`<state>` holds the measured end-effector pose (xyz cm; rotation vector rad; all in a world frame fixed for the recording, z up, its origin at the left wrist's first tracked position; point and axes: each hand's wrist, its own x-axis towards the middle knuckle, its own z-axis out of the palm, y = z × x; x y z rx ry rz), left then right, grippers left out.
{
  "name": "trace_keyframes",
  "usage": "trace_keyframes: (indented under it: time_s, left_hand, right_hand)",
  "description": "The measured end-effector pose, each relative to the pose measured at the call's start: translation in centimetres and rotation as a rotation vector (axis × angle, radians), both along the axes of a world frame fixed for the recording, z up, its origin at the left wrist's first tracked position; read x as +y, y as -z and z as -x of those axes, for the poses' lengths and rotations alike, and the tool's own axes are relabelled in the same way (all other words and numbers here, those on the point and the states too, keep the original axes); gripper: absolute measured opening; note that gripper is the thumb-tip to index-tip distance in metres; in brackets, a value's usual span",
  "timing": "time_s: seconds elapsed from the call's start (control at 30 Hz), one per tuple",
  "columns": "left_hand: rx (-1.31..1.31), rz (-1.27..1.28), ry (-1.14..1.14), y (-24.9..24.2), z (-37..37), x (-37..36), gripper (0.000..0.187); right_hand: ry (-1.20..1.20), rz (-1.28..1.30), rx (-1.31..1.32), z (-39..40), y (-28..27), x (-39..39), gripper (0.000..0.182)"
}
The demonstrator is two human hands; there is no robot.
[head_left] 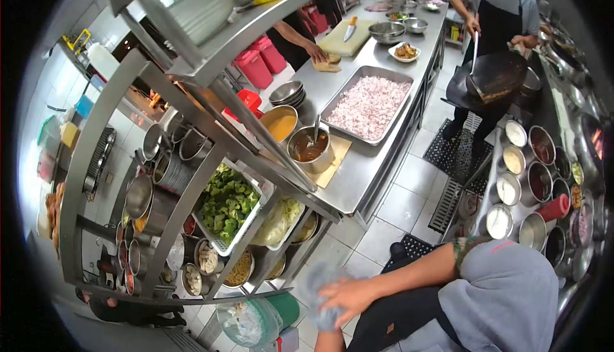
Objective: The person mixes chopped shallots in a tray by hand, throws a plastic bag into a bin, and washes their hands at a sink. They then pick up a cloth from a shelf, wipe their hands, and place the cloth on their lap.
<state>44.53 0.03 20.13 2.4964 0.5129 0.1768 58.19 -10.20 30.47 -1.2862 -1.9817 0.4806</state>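
Note:
My right hand (350, 296) is closed on a grey cloth (318, 280), low in the middle of the view. The cloth is smeared by motion. A short stretch of my left forearm rises from the bottom edge just below it. Cloth and right hand cover my left hand, so its fingers do not show. Both arms are in front of my dark apron (391, 325). Beneath the cloth is the tiled floor, with a green bin (281, 307) lined with a plastic bag to the left.
A steel counter (358, 189) holds a tray of chopped pale meat (371, 106), sauce pots and a knife on a cutting board. Broccoli (227, 205) fills a crate on the left rack. At upper right a person holds a wok (495, 80). Another person's hand (315, 51) touches the counter.

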Motion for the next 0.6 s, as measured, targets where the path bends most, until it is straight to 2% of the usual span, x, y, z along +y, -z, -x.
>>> trace_keyframes:
  time_s: [0.1,0.2,0.23,0.27,0.3,0.37,0.47,0.5,0.53,0.6]
  left_hand:
    - [-0.129,0.027,0.1,-4.2,-2.5,-2.6,0.042]
    - [-0.184,0.054,0.164,-6.8,-2.5,-3.7,0.043]
    - [-0.188,0.075,0.174,-7.7,-1.9,-3.8,0.043]
    - [-0.179,0.123,0.138,-8.5,-0.4,-3.6,0.043]
    - [-0.18,0.192,0.082,-9.5,0.8,-3.2,0.043]
    - [-0.234,0.455,-0.212,-10.6,4.6,-1.0,0.053]
    - [-0.672,0.615,-0.276,-14.1,5.0,-3.6,0.072]
    - [-0.684,0.925,-0.228,-8.0,5.5,-2.0,0.086]
    - [-0.725,1.119,-0.401,-5.6,5.0,-2.8,0.077]
    - [-0.817,1.37,-0.44,-7.7,5.8,-2.9,0.073]
  right_hand:
    - [-0.026,0.059,-0.103,2.5,-0.1,0.9,0.045]
    - [0.198,0.147,-0.113,0.2,2.3,0.9,0.045]
    - [0.263,0.333,-0.103,-0.8,0.9,1.0,0.045]
    - [0.326,0.521,-0.084,-1.9,-0.7,1.0,0.045]
    - [0.414,0.544,-0.013,-2.9,-1.4,0.5,0.044]
    - [0.584,0.575,0.144,-4.1,-2.1,-0.2,0.042]
    - [0.537,0.253,0.453,-0.4,-3.2,0.2,0.044]
    - [0.472,0.155,0.477,2.5,-3.7,0.4,0.048]
    - [0.404,0.056,0.5,5.2,-3.7,0.6,0.053]
    - [0.273,0.112,0.075,6.8,-1.0,2.2,0.057]
